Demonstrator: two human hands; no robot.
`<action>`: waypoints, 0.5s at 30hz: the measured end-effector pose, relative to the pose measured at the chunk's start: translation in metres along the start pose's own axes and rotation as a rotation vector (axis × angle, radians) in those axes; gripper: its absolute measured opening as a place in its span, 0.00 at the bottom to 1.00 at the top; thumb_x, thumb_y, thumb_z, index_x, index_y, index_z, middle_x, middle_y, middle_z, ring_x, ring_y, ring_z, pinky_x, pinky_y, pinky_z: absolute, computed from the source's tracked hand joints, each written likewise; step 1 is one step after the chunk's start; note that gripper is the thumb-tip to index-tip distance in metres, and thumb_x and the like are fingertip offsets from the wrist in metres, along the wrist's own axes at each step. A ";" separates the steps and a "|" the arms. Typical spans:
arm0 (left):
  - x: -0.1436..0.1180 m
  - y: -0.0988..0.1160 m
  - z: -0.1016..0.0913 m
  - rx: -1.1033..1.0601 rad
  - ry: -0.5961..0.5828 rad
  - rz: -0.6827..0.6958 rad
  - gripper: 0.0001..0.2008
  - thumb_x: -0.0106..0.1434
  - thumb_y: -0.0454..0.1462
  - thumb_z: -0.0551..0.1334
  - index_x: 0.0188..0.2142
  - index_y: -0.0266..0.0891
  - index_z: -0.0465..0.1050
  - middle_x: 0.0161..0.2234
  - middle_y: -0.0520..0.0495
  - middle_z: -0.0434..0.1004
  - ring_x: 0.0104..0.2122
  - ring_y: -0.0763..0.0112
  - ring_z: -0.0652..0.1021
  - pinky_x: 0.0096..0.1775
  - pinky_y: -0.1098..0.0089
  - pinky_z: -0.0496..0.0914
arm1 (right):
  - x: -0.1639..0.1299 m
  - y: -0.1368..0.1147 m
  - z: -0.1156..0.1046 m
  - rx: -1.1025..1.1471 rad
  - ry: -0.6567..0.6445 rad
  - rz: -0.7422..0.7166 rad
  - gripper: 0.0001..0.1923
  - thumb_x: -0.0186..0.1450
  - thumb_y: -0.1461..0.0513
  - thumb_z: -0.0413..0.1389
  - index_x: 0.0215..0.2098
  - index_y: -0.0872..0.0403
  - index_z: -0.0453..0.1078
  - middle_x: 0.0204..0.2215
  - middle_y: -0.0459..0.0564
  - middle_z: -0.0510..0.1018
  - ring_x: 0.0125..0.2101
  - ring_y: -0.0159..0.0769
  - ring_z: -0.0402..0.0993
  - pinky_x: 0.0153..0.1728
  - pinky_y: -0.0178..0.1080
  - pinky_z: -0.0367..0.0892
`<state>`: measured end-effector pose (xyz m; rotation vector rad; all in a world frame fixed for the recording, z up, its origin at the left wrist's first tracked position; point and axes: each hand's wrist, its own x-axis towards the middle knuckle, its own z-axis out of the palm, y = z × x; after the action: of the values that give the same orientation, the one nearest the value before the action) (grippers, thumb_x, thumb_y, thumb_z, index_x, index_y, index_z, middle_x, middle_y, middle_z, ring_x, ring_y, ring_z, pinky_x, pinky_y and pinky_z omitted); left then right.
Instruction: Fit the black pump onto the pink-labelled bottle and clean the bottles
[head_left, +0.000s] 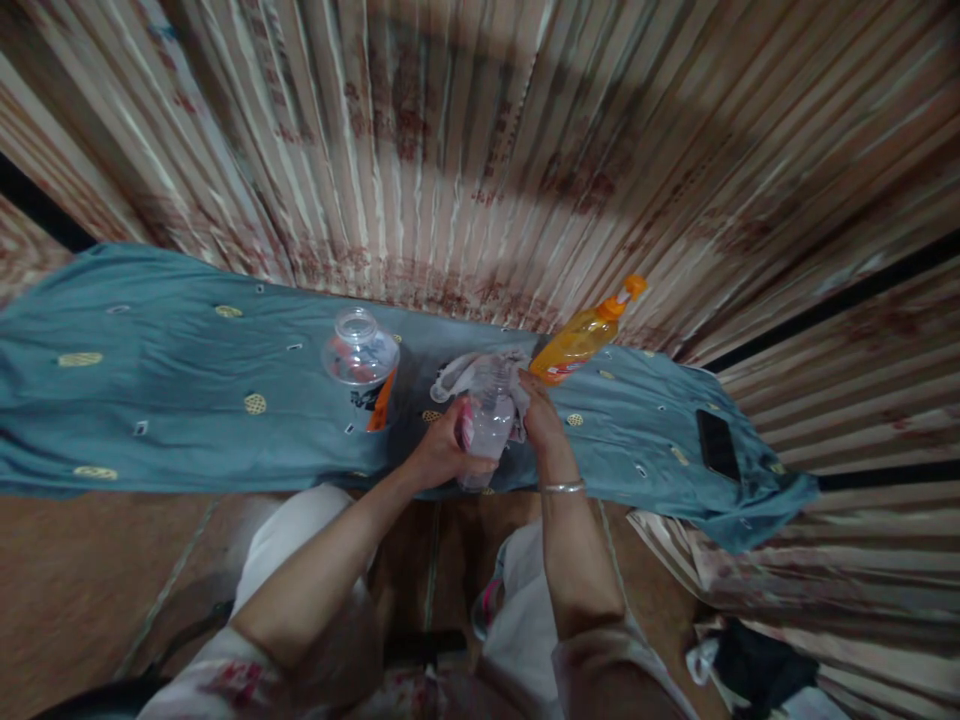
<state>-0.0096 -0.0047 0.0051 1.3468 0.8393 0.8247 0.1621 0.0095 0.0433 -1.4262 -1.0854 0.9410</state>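
Note:
My left hand (441, 447) is wrapped round a clear plastic bottle (489, 430) with a pink patch on its side, held tilted over the front part of the cloth-covered table. Against the bottle's right and upper side, my right hand (541, 415) grips a pale, crumpled cloth (519, 420), part of which trails off to the left behind the bottle. Just beyond my right hand stands a bottle of orange-yellow liquid (576, 345) with an orange cap. To the left is a clear plastic jar (361, 362) with an orange and black label.
A teal tablecloth (187, 390) with yellow pineapple prints covers the long, narrow table. At its right end lies a black phone (718, 445). A pleated curtain (450, 150) hangs directly behind the table. Dark fabric (761, 665) lies low at the right.

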 end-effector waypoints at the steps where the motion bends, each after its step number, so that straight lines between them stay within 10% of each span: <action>1: 0.000 0.000 0.000 0.007 -0.012 -0.007 0.42 0.37 0.40 0.81 0.52 0.39 0.70 0.45 0.47 0.82 0.44 0.59 0.82 0.48 0.61 0.76 | 0.005 0.000 0.000 0.012 -0.041 0.012 0.12 0.61 0.52 0.60 0.23 0.49 0.70 0.26 0.45 0.78 0.37 0.41 0.75 0.45 0.45 0.75; 15: 0.005 -0.006 -0.006 0.092 0.137 0.059 0.46 0.37 0.41 0.82 0.56 0.41 0.70 0.49 0.46 0.84 0.49 0.58 0.83 0.53 0.62 0.76 | -0.032 0.046 0.024 0.088 -0.031 0.101 0.14 0.61 0.50 0.57 0.23 0.47 0.70 0.24 0.47 0.81 0.34 0.40 0.77 0.40 0.40 0.76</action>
<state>-0.0123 0.0022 -0.0010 1.4137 0.9576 0.9424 0.1358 -0.0154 -0.0056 -1.4082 -0.9898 1.0738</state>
